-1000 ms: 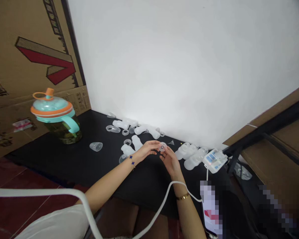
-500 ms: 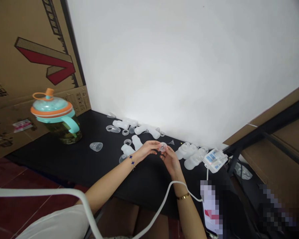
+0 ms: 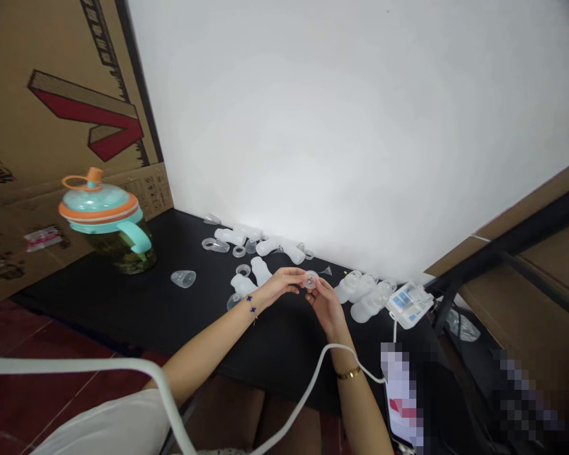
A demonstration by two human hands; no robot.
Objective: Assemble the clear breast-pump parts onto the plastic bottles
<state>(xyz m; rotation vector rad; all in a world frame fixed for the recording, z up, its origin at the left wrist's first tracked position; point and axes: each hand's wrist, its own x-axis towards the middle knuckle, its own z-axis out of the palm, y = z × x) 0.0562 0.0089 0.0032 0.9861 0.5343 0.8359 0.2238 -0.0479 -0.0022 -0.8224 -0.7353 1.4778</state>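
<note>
A white cable (image 3: 99, 364) loops across the foreground. At the right, a phone (image 3: 394, 420), partly obscured by pixelation, lies beside the cable's end. A white sleeve (image 3: 109, 423) covers the upper part of the left arm.

Both hands meet above the middle of a black table (image 3: 184, 322). The left hand (image 3: 281, 285), with a blue-patterned bracelet (image 3: 251, 304) at the wrist, has its fingertips closed on the left edge of a clear round part (image 3: 310, 280). The right hand (image 3: 326, 308), with a gold bracelet (image 3: 348, 374) on the forearm, pinches the right edge of the same part between its fingertips. The part is held between the two hands; whether the fingers also press on its far side cannot be told.

Just beyond the left wrist lie two white bottles (image 3: 260, 270) and a clear ring (image 3: 243, 270). A clear cap (image 3: 183, 279) lies on its side further left. To the right of the right hand, a group of capped bottles (image 3: 367, 308) lies next to a white box (image 3: 409, 306).

An orange-and-turquoise jug (image 3: 99, 218) stands at the left. More white bottles (image 3: 230, 237) lie along the white wall (image 3: 336, 126).
</note>
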